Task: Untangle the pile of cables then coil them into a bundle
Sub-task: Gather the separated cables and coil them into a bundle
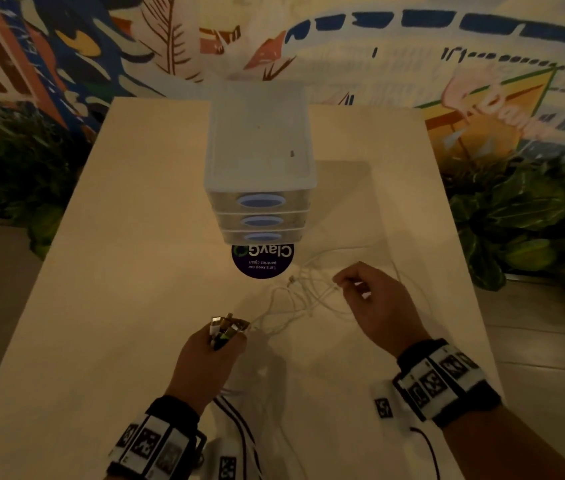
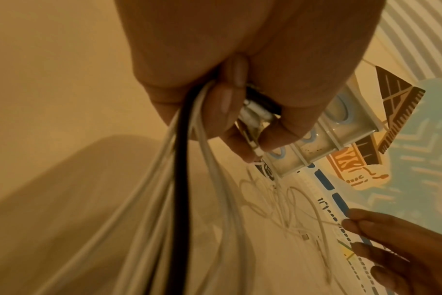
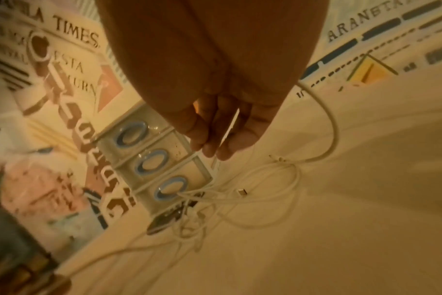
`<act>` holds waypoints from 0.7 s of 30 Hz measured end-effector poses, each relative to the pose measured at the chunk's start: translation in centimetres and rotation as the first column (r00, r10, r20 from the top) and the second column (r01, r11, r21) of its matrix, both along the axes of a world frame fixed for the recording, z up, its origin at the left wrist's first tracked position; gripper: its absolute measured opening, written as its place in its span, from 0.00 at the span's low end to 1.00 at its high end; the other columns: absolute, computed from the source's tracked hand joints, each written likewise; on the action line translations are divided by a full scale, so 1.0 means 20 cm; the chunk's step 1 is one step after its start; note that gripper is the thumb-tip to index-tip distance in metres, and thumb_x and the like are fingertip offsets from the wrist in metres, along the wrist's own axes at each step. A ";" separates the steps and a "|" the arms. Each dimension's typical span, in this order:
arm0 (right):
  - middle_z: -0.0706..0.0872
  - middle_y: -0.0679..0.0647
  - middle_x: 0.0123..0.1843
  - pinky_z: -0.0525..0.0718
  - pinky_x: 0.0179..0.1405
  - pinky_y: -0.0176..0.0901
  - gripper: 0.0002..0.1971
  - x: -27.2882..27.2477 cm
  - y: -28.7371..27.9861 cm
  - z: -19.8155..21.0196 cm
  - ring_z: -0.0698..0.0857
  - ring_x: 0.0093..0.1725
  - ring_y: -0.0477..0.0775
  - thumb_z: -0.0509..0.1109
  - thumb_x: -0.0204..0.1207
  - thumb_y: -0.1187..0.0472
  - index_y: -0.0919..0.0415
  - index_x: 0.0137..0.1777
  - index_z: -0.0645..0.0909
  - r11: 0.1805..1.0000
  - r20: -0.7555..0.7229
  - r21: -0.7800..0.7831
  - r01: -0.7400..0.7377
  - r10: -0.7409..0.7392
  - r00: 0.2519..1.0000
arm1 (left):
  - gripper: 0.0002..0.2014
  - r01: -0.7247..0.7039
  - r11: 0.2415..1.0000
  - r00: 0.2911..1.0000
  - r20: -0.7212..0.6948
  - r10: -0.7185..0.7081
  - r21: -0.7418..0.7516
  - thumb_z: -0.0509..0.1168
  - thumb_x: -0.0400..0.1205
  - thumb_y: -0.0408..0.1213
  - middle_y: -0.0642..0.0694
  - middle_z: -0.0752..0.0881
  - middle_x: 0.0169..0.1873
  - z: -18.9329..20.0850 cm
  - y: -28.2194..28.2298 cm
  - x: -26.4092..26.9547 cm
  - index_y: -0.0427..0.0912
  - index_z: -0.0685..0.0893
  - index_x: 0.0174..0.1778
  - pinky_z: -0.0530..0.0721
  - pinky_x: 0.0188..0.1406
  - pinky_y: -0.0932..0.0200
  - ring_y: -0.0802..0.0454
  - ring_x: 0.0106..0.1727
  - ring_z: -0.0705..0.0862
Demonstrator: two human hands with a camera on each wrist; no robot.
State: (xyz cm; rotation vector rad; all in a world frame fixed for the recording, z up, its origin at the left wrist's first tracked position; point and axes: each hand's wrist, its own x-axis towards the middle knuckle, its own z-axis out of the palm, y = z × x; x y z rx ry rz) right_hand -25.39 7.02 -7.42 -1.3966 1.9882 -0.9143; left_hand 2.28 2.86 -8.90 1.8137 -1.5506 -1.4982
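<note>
A loose tangle of thin white cables lies on the pale table, in front of the drawer unit. My left hand grips a bunch of cable plug ends; several white cables and one black cable hang down from that fist. My right hand pinches one white cable between thumb and fingers, just right of the tangle. A loose USB plug lies among the loops.
A translucent three-drawer unit with blue handles stands mid-table, a round dark sticker at its foot. Green plants flank the table on both sides. A painted mural wall is behind. Bare tabletop lies at the left.
</note>
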 end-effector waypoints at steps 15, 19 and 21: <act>0.81 0.46 0.47 0.78 0.46 0.52 0.03 -0.04 -0.17 -0.10 0.80 0.48 0.55 0.76 0.77 0.55 0.46 0.47 0.86 0.944 -0.463 0.168 -0.285 0.331 0.822 | 0.05 0.020 1.000 0.997 -0.079 -0.021 -0.023 0.70 0.84 0.39 0.54 0.84 0.23 -0.04 -0.02 -0.02 0.54 0.90 0.46 0.75 0.30 0.57 0.62 0.22 0.76; 0.84 0.41 0.44 0.76 0.46 0.51 0.04 -0.03 -0.21 0.05 0.76 0.45 0.50 0.69 0.81 0.56 0.43 0.51 0.81 0.915 -0.470 0.183 -0.360 0.403 0.786 | 0.04 -0.124 0.992 0.987 -0.105 0.126 0.018 0.70 0.84 0.45 0.54 0.86 0.25 -0.05 -0.02 -0.04 0.54 0.89 0.45 0.77 0.31 0.56 0.59 0.24 0.78; 0.84 0.41 0.45 0.77 0.48 0.49 0.06 -0.04 -0.23 0.10 0.75 0.45 0.48 0.67 0.83 0.56 0.44 0.55 0.83 0.898 -0.423 0.189 -0.397 0.439 0.792 | 0.04 -0.173 0.985 0.980 -0.095 0.173 0.010 0.70 0.84 0.46 0.51 0.90 0.33 -0.05 -0.02 -0.04 0.56 0.89 0.44 0.79 0.33 0.54 0.55 0.28 0.81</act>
